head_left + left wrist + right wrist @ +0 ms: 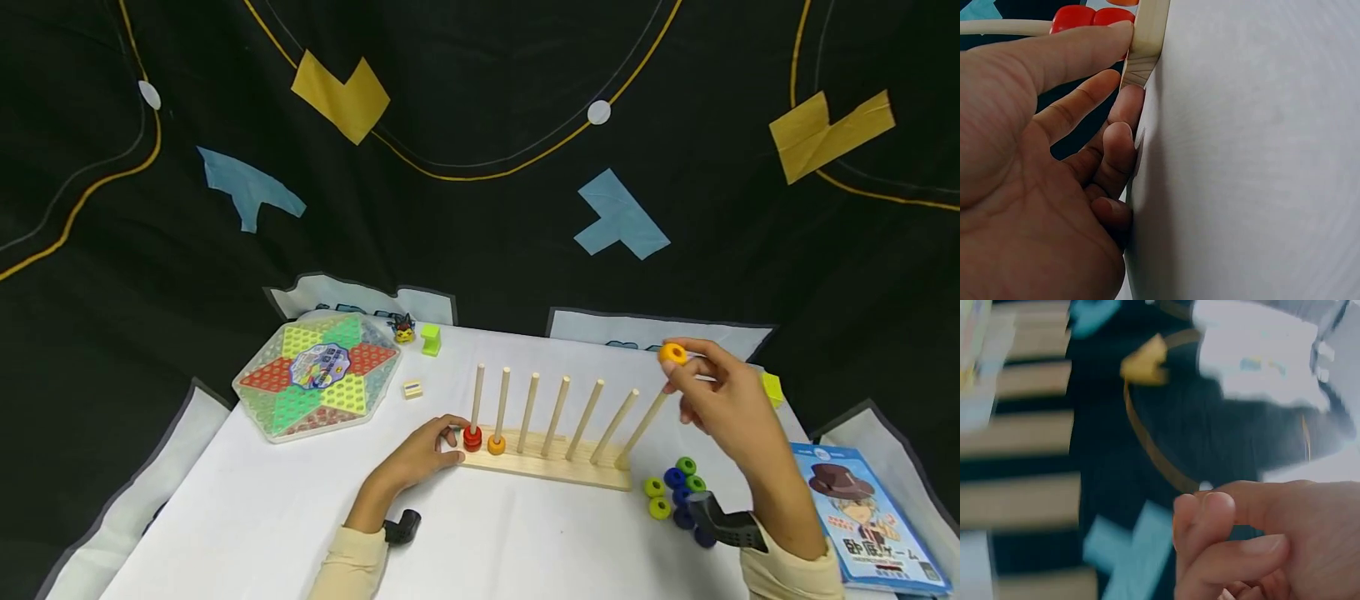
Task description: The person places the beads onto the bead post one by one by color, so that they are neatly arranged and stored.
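Observation:
A wooden peg rack point(540, 468) with several upright pegs stands on the table. My left hand point(423, 454) grips its left end, the thumb at the front edge and the fingers round the end. Red rings point(472, 439) sit low on the leftmost peg, and an orange ring point(497, 445) lies at the foot of the second. Between thumb and fingers my right hand point(716, 400) pinches another orange ring point(672, 354), up by the top of the rightmost peg. In the right wrist view that ring is hidden behind the fingers.
Loose green and blue rings point(682, 497) lie right of the rack. A boxed star-patterned board game point(279, 417) is at back left, near a small figure point(403, 328), a green block point(431, 340) and a small tile point(412, 389). A blue illustrated box point(862, 517) lies at far right.

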The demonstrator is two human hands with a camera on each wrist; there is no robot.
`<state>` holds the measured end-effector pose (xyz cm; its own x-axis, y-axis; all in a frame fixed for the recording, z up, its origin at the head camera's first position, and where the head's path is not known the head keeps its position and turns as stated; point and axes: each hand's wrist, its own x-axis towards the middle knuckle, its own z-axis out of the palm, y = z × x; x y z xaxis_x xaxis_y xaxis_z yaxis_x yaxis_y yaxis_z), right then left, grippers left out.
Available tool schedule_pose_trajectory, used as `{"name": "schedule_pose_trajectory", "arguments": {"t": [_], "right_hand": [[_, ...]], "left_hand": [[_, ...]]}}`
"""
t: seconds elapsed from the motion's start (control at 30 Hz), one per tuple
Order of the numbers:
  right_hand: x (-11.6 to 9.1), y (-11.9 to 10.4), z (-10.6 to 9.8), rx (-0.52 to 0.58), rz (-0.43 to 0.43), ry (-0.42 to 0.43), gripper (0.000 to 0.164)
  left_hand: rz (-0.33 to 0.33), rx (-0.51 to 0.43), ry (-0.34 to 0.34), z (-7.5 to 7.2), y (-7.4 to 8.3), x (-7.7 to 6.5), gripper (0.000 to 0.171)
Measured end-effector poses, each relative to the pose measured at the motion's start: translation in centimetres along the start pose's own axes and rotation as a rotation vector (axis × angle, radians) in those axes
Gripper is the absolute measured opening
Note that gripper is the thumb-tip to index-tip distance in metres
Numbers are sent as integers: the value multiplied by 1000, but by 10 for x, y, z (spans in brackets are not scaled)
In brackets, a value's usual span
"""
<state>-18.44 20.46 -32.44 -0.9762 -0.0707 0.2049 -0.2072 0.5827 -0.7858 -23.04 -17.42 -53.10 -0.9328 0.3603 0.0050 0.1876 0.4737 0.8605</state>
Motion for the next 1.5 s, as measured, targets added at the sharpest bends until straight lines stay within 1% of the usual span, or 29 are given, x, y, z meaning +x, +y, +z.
{"name": "schedule_pose_trajectory", "arguments": {"t": [0.1,0.2,0.3,0.33,0.5,0.67,0.83,1.07,1.17,1.33,1.5], "right_hand": [[9,-33,27,81,-43,-91,42],[18,-51,59,128,-56,-197,36],[26,-58,85,137,-54,-279,35],[29,-55,93,135,-54,-296,35],[35,-57,114,115,-64,-352,36],[37,-58,123,102,-88,-367,32],[38,-60,126,74,-93,-362,32],[38,-61,127,63,-96,-362,35],[39,-61,127,56,-103,-359,38],[38,-63,125,42,-114,-352,43],[35,-67,116,53,-122,-349,45]], "left_hand": [[1,-10,-2,0,-1,0,45],[10,-15,-5,1,-1,0,45],[19,-25,-8,3,0,1,45],[28,-24,-9,3,0,1,44],[35,-8,-23,5,0,0,44],[33,16,-19,2,4,-1,44],[37,30,-18,0,5,0,44],[37,32,-9,0,3,0,44],[39,29,-7,0,3,0,44],[47,19,-2,0,2,0,44],[41,16,16,-1,0,-2,44]]}}
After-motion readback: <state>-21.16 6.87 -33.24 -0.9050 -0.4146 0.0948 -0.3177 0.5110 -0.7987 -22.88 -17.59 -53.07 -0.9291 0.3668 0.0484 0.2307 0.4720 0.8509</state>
